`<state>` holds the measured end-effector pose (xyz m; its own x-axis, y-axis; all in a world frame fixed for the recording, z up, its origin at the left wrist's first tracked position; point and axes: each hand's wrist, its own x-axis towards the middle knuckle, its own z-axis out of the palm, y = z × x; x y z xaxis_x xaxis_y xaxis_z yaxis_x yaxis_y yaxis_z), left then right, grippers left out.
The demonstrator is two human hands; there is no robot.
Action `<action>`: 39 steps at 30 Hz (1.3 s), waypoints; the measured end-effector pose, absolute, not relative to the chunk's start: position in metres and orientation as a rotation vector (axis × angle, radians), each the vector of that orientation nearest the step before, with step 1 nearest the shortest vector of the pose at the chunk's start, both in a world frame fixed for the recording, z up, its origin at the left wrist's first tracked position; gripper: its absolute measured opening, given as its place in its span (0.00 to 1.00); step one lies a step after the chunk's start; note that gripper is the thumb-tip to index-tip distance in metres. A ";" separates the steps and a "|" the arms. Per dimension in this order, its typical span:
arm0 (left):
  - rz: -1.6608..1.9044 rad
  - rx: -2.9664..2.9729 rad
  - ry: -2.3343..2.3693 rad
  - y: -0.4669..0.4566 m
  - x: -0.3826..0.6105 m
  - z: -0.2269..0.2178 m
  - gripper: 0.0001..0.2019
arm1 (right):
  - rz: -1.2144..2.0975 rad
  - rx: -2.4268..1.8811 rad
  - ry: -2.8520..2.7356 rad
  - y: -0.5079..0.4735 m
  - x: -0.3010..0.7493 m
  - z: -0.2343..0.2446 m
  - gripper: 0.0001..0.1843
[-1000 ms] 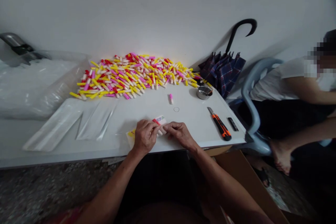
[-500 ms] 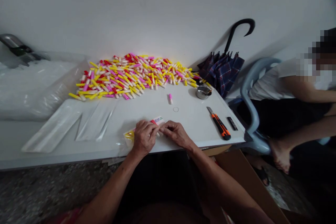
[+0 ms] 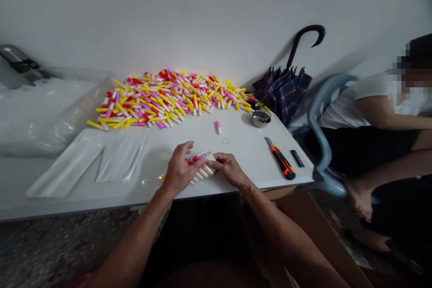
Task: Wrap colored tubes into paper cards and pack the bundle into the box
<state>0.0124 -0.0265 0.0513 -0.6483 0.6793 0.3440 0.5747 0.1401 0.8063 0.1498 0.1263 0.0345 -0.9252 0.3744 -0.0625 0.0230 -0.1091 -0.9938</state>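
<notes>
Near the table's front edge is a clear printed packet [image 3: 206,156] with a row of small white tubes [image 3: 202,173] showing coloured ends. My left hand [image 3: 180,168] grips it from the left, thumb laid across the front and fingers at the back edge; much of the packet's left part is hidden. At the packet's right end, my right hand [image 3: 229,168] pinches the edge between thumb and fingers. Beyond the hands, a single pink-and-white tube [image 3: 218,127] lies on the table, beside a thin dark ring [image 3: 225,141].
A large pile of yellow, red and pink-ended tubes [image 3: 162,99] lies against the wall. Flat clear bags [image 3: 67,162] and a bulging plastic sack [image 3: 50,117] occupy the left. Rightward are a metal bowl [image 3: 260,119], a box cutter [image 3: 281,159] with blade out, an umbrella [image 3: 286,90] and a seated person.
My left hand has opened out and shifted its grip, uncovering the row of tubes in the packet. My right hand has moved slightly right and keeps its pinch.
</notes>
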 end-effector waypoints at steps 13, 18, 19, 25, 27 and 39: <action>1.311 0.732 1.623 -0.035 -0.004 0.063 0.18 | 1.820 -0.536 -2.121 0.117 0.145 0.043 0.21; 1.316 0.458 1.413 -0.041 0.007 0.049 0.21 | 1.828 -0.542 -2.073 0.114 0.142 0.046 0.21; 1.330 0.429 1.420 -0.041 0.009 0.048 0.21 | 1.792 -0.521 -2.100 0.114 0.141 0.047 0.20; 1.352 0.386 1.454 -0.041 0.015 0.047 0.20 | 1.758 -0.504 -2.131 0.124 0.135 0.054 0.21; 1.318 0.368 1.460 -0.043 0.016 0.048 0.21 | 1.788 -0.548 -2.060 0.136 0.131 0.060 0.23; 1.510 0.399 1.570 -0.049 0.010 0.034 0.20 | 0.881 -1.161 -2.212 0.294 0.199 0.079 0.28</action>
